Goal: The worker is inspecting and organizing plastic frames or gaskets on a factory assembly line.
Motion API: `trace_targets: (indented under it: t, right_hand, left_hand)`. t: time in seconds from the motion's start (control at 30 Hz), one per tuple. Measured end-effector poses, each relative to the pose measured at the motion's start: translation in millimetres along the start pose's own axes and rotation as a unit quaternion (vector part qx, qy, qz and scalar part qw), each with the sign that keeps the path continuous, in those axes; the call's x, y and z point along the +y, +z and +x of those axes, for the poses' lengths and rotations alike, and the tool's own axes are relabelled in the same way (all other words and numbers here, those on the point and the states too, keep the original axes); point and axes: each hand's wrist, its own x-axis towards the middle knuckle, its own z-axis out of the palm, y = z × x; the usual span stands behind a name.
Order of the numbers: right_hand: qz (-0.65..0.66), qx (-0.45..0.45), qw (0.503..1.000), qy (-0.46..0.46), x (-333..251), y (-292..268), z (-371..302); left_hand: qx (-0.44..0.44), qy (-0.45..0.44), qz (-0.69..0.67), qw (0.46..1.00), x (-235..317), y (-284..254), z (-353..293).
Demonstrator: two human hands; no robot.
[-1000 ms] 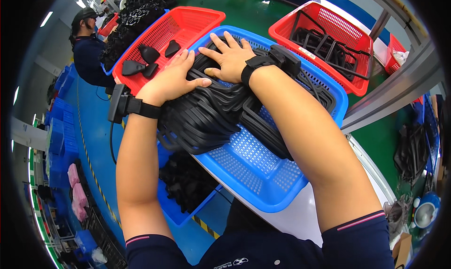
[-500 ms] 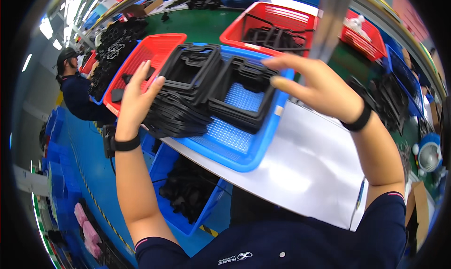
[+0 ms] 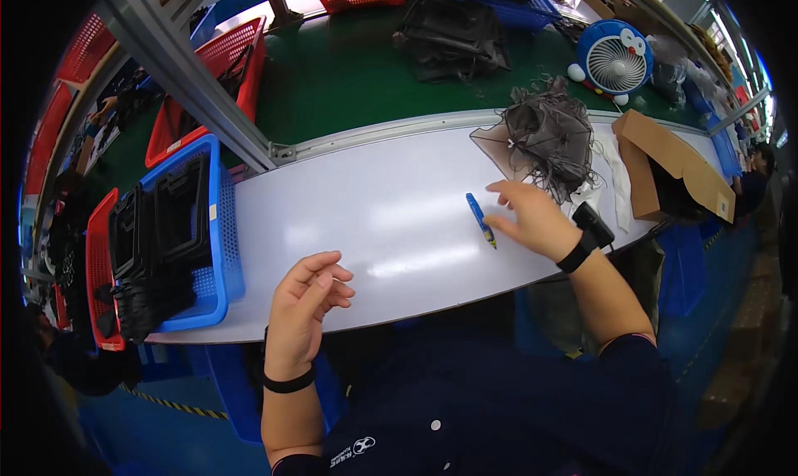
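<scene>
My right hand (image 3: 536, 220) is over the white tabletop, thumb and fingers apart, with nothing in it. Close to its fingertips lies a slim blue tool (image 3: 477, 212) with a yellowish end, like a pen or small cutter; its exact kind is unclear. Above the table's near edge, my left hand (image 3: 306, 305) is empty, its fingers loosely bent and apart. Further left stands a blue basket (image 3: 223, 251) holding stacked black rectangular frames (image 3: 183, 210) and a bundle of thin black parts (image 3: 154, 303). Neither hand touches the basket.
A heap of dark mesh and stringy scraps (image 3: 549, 139) lies beyond my right hand. An open cardboard box (image 3: 677, 168) stands at the right. Red baskets (image 3: 241, 52) and a blue fan (image 3: 615, 56) sit on the green surface behind. A metal post (image 3: 183, 60) rises at left.
The view has swung right. Both hands have left the blue basket and its black frames; my right hand is now beside the blue tool, my left above the near table edge.
</scene>
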Motion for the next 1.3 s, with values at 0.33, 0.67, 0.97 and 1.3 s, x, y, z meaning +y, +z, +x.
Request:
trace_targets:
  t: [0.33, 0.67, 0.97, 1.3]
  right_hand:
    - [-0.160, -0.019, 0.987, -0.018, 10.8, 48.3, 10.2]
    - [-0.054, 0.201, 0.977, -0.050, 41.8, 4.6, 156.6]
    - [-0.364, 0.261, 0.894, 0.034, 109.7, -22.3, 306.2]
    - [-0.162, 0.292, 0.909, -0.248, -46.3, -39.7, 135.0]
  left_hand:
    - [-0.090, 0.008, -0.089, 0.992, 23.4, 96.1, 69.5]
    - [0.019, 0.019, -0.139, 0.990, -6.7, 73.1, 69.1]
    - [0.051, -0.036, -0.103, 0.993, -29.2, 52.3, 33.1]
    - [0.057, 0.047, -0.059, 0.995, -31.2, 35.0, 21.8]
